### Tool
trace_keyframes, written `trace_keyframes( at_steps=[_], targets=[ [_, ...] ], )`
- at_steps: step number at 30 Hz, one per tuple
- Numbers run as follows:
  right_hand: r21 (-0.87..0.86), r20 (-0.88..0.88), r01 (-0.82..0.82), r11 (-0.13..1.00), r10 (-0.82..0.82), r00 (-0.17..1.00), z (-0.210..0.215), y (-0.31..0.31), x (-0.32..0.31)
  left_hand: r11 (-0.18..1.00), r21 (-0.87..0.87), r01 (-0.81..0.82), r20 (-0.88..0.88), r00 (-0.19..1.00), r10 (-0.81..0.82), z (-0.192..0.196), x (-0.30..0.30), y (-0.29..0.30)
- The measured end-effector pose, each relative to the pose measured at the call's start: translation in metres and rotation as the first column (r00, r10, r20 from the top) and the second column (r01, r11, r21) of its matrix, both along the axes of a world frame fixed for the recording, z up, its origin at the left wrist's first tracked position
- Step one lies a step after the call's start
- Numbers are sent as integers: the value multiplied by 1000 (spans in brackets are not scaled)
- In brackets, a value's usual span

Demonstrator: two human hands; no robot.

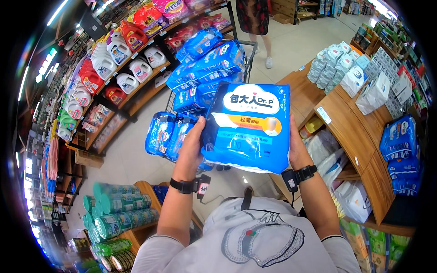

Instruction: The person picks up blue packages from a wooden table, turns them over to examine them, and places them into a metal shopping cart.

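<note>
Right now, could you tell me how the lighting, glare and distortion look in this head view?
In the head view, bright even store light; the glossy blue plastic pack, held between the left hand and right hand, is sharp, with faint sheen. Fisheye bends the detergent shelves and wooden display stand toward the rim; black vignette fills the corners; ceiling strips flare at the left edge.

— What kind of room is it?
— A shop aisle with a pale tiled floor (291, 43), glossy under strip lights (57, 11) overhead.
— And the furniture?
— On the left, long dark shelves (136, 98) run away, packed with white and red jugs (129, 68). On the right stand stepped wooden shelves (350, 132) with white packs (334, 66) on top and blue packs (400, 141) at the side.
— Anything nearer?
— A low wooden stand (141, 186) with green canisters (123, 211), lower left.
</note>
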State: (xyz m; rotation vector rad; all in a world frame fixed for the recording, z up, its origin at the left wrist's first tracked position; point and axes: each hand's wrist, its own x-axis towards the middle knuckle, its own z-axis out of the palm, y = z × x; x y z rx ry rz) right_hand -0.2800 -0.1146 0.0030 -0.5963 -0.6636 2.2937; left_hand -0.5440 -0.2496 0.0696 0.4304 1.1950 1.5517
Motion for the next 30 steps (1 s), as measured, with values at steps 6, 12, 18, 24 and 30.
trace_keyframes(
  at_steps=[6, 12, 18, 24, 30],
  targets=[
    [-52, -68, -33, 998, 30, 997, -21, 4, 7, 1000, 17, 21, -18, 1000, -21, 4, 10, -1],
    [-66, -89, -53, 996, 47, 995, -17, -1, 5, 1000, 18, 17, -19, 1000, -16, -1, 8, -6],
    [-64, -105, -58, 996, 51, 993, -17, -3, 10, 999, -14, 36, -34, 999, -37, 4, 11, -12],
    [-15, -79, -50, 999, 49, 996, -9, -8, 12, 995, -6, 100, -224, 970, -99, 4, 8, -16],
    [78, -26, -33, 996, 36, 999, -5, -12, 18, 977, -139, 163, -634, 743, -215, 23, 17, -20]
  ],
)
